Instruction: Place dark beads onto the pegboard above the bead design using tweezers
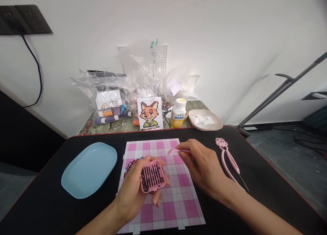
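Note:
In my left hand (131,190) is a small square pink bead tray (156,172), its grooves partly filled with dark beads. My left fingers wrap around its sides and underneath, and its ridged face tilts toward me. My right hand (201,168) pinches a slim pink tool with a curved tip (173,150), probably tweezers; its rear part is hidden by the hand. The tip points left, apart from the tray. Below both hands lies a pegboard (172,211) over a pink-and-white checked pattern. Red, black and blue beads (130,166) form a design on its left side, partly covered by my left hand.
A light blue tray (89,170) lies to the left. On the right rests a pink flower-handled tool with a needle (230,160). Behind stand a pixel fox card (150,113), a white bottle (178,113), a beige dish (217,122) and plastic bags of bead tubes (109,102).

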`<action>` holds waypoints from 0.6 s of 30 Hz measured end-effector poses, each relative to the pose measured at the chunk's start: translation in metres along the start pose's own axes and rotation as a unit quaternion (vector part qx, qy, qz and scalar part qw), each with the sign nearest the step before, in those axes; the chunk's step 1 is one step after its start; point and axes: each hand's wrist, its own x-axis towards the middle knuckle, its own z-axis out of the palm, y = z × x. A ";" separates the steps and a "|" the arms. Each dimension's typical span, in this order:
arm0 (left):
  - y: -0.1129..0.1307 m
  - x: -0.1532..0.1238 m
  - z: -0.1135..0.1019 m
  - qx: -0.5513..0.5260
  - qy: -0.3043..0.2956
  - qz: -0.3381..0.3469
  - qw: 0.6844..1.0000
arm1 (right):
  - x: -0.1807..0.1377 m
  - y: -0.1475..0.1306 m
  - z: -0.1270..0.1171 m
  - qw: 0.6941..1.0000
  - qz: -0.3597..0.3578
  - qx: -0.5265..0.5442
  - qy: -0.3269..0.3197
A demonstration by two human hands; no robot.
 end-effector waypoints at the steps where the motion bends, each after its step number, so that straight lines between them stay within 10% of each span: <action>1: 0.000 0.001 -0.002 -0.005 0.008 -0.004 1.000 | 0.001 0.001 0.004 1.000 0.001 0.017 0.010; 8: 0.009 0.002 -0.012 -0.039 0.041 -0.026 0.998 | -0.017 0.026 0.022 0.999 0.010 0.001 0.054; 18: -0.021 -0.019 0.000 0.063 0.015 -0.124 0.990 | -0.014 0.047 0.017 0.997 0.054 0.016 -0.062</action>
